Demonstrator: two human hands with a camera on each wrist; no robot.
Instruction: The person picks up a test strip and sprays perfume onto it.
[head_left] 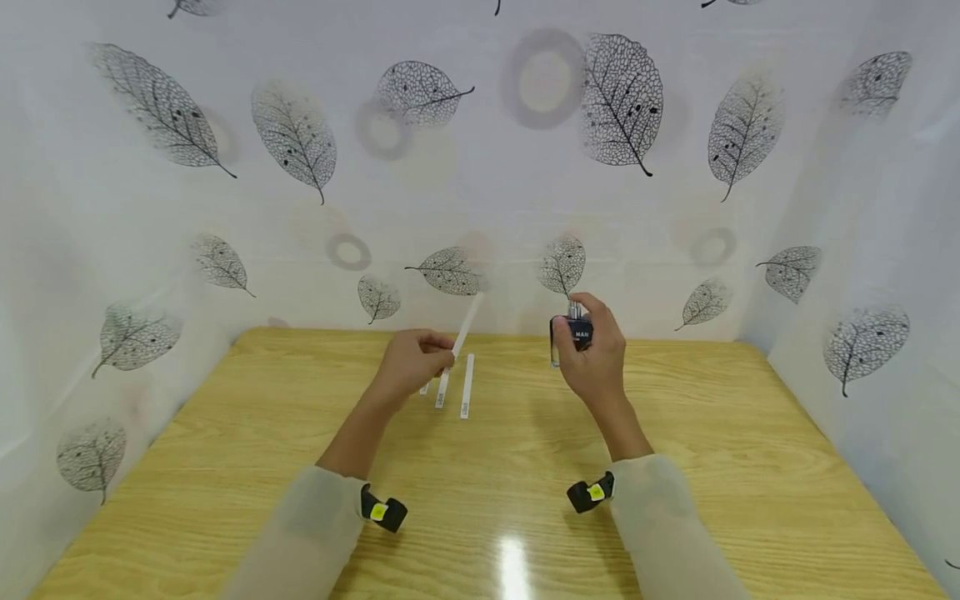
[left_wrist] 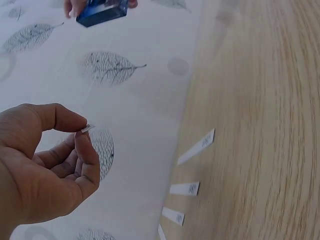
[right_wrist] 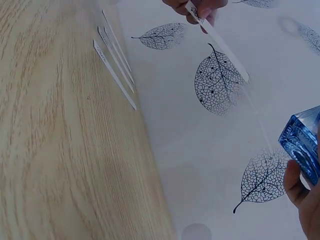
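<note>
Between thumb and forefinger, my left hand (head_left: 408, 362) pinches a white paper scent test strip (head_left: 469, 318) by its printed end. The strip slants up and to the right, above the table. My right hand (head_left: 600, 367) grips a perfume bottle (head_left: 582, 335) with a dark label reading "MAN". Its forefinger rests on top of the silver spray head (head_left: 574, 310). A gap separates bottle and strip; in the right wrist view the strip's free end (right_wrist: 241, 74) points toward the blue-tinted glass bottle (right_wrist: 301, 142). Several more test strips (left_wrist: 197, 146) lie on the table near my left hand.
The wood-grain table (head_left: 510, 467) reaches back to a pale curtain (head_left: 480, 192) printed with skeleton leaves, which also hangs at both sides. A black wrist camera (head_left: 384, 510) sits on the left cuff, another camera (head_left: 590, 493) on the right.
</note>
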